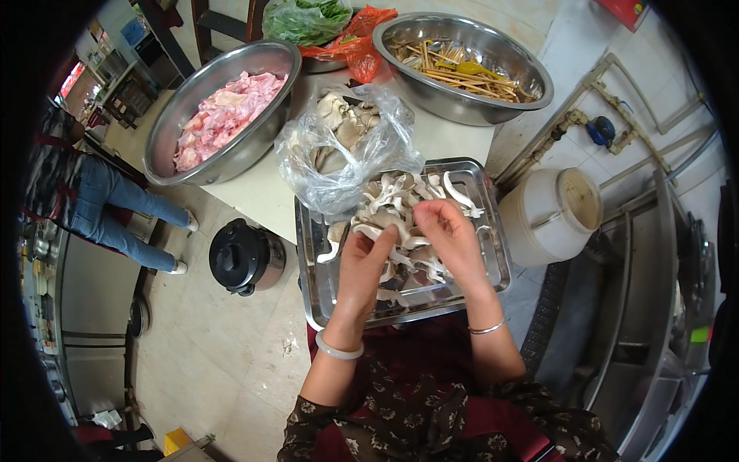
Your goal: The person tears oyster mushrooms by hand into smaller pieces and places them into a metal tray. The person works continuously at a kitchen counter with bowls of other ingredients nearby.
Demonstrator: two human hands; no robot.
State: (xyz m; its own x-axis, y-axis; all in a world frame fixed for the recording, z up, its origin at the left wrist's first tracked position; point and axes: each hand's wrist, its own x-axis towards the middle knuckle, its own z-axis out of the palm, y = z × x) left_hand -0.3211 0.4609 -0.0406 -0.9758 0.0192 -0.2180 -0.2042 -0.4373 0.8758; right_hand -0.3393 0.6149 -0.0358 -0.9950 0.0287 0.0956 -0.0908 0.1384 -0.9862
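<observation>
My left hand (365,260) pinches a grey-capped oyster mushroom (381,219) between thumb and fingers, above a rectangular stainless steel tray (500,254). Close to that mushroom's right side is my right hand (453,237), its thumb and fingers curled together. Whether its fingertips grip a piece is hidden. Torn oyster mushroom strips (404,187) with white stems lie spread over the tray beneath both hands. A clear plastic bag (314,179) slumps over the tray's far left corner, its mouth open around more whole oyster mushrooms (346,124).
On the white table (248,199) stand a steel basin of raw pink meat (231,118) and a steel basin of wooden skewers (462,66). Behind are bagged greens (309,23). A black-lidded electric cooker (245,254) sits on the floor; a white plastic barrel (540,219) stands right. Another person (104,196) is left.
</observation>
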